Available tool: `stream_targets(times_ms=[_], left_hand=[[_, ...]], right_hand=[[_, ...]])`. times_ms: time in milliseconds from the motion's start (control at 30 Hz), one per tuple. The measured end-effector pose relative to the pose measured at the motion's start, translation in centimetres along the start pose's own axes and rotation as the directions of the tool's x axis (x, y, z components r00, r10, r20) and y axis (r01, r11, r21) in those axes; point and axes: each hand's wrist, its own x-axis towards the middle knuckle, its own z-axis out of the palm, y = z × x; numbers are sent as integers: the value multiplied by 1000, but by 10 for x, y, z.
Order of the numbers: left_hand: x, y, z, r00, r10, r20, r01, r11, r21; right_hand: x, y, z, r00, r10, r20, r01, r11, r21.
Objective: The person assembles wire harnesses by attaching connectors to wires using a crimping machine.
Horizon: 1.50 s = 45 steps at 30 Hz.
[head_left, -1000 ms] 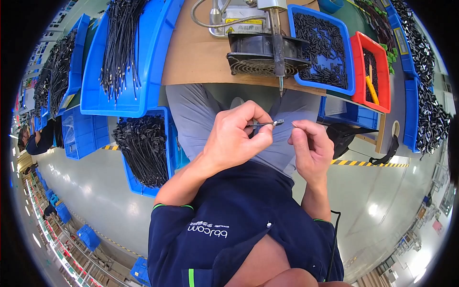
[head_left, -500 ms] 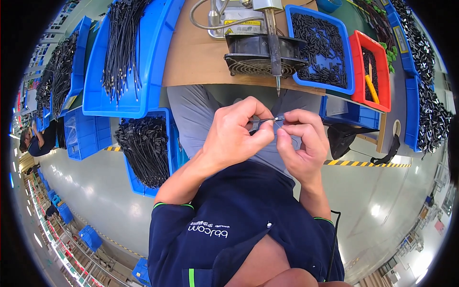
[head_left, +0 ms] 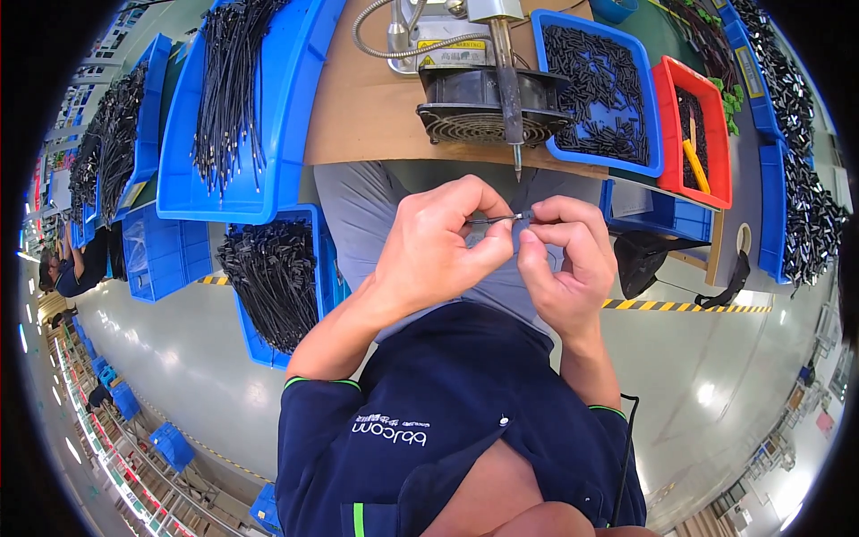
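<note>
My left hand (head_left: 443, 246) pinches a thin black cable (head_left: 490, 219) that points to the right, above my lap. My right hand (head_left: 564, 259) meets it from the right and holds a small dark sleeve piece (head_left: 525, 215) at the cable's tip between thumb and forefinger. Both hands sit just below the front edge of the wooden bench (head_left: 367, 107). A metal rod tool (head_left: 507, 80) hangs point down over a black fan (head_left: 488, 112) directly beyond my hands.
A blue tray (head_left: 295, 107) of long black cables lies left on the bench. A blue bin (head_left: 595, 85) of small black sleeves and a red bin (head_left: 698, 125) stand right. Another blue bin (head_left: 268, 277) of cables sits by my left knee. A person works at far left.
My right hand moved left from apart to meet the cable tip in my left hand. Both hands now hold together at the cable end.
</note>
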Motion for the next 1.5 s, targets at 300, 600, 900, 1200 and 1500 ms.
stream_targets(times_ms=[300,600,900,1200,1500], left_hand=[[11,6,-3,1000,16,-14,-16,999,29],[18,9,-7,998,56,10,-56,994,97],[26,13,-9,998,55,-19,-52,991,121],[30,14,-13,997,72,-36,-66,989,129],[30,13,-13,989,141,-47,-132,978,159]], right_hand=[[10,2,3,999,-12,-31,13,1000,14],[15,1,4,998,1,-56,1,999,34],[24,4,7,998,-1,-71,4,999,39],[33,2,7,997,-56,-62,56,998,1],[34,0,7,997,-46,-66,46,999,5]])
